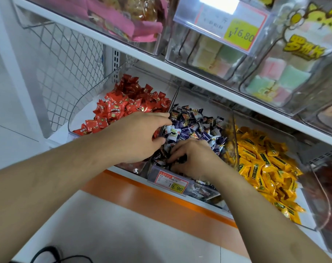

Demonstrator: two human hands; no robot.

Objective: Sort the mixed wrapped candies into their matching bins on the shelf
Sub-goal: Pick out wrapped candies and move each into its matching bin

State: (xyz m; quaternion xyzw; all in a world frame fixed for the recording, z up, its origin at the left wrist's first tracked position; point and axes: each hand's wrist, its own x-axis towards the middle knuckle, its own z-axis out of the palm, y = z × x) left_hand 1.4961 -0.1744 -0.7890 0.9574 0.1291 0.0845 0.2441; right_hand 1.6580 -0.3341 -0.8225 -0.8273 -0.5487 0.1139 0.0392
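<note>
Both hands are in the middle bin (230,118) of purple-and-white candies (191,128), which lie jumbled every which way. Left hand (136,137) rests there, fingers loosely spread; right hand (195,158) curls into the pile, grip unclear. Price tag (170,182) reads 19.90; the upper tag (241,34) reads 16.80.

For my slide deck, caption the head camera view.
Both hands dig into the purple-and-white candies between red and yellow bins.

red candies (127,105); purple-and-white candies (195,128); yellow candies (265,168) with green labels; orange shelf edge (161,196)
</note>
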